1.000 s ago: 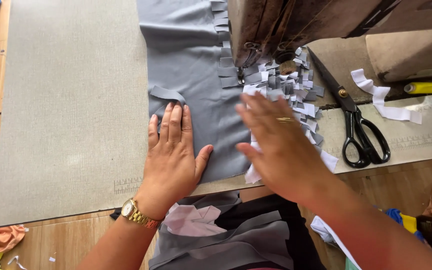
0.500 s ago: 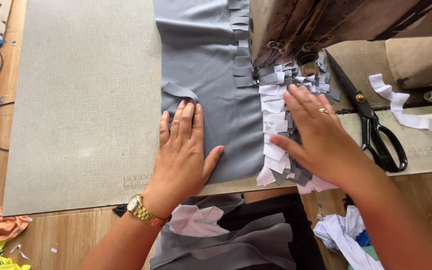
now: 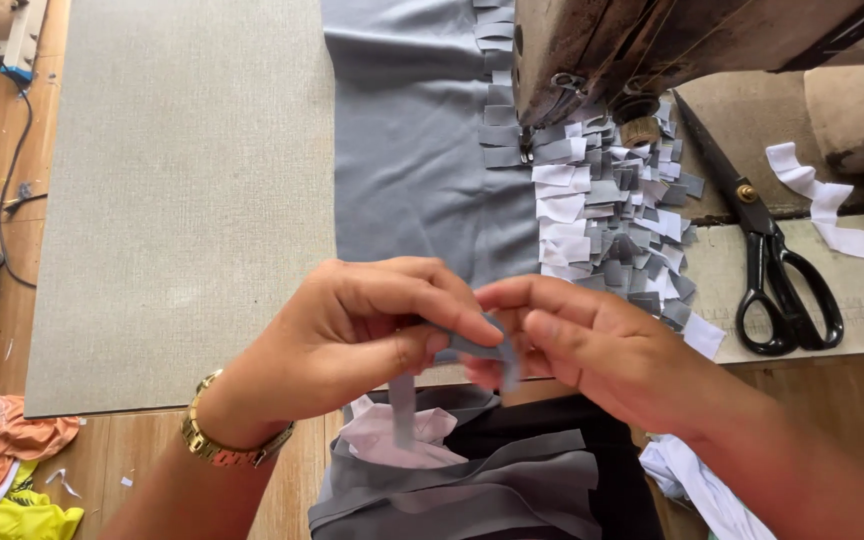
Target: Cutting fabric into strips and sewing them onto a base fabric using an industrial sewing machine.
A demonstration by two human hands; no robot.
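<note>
Both hands meet over the near edge of the surface (image 3: pixel 182 200), pinching one small grey strip (image 3: pixel 472 347) between them. The left hand (image 3: pixel 352 335) has thumb and forefinger closed on the strip's left end; the right hand (image 3: pixel 592 345) has its fingers closed on the right end, so the strip's short held length runs left to right between the two grips, while a loose tail (image 3: pixel 403 405) hangs straight down toward the person's lap. Neither hand is nearer: the strip sits in both.

Beyond the hands lies the grey cloth (image 3: pixel 412 160), spread flat and running away under the sewing machine (image 3: pixel 642 50). A heap of grey and white tabs (image 3: pixel 602 220) lies just right of the cloth, beyond the right hand. Black scissors (image 3: pixel 782 270) rest well off to the right, untouched.
</note>
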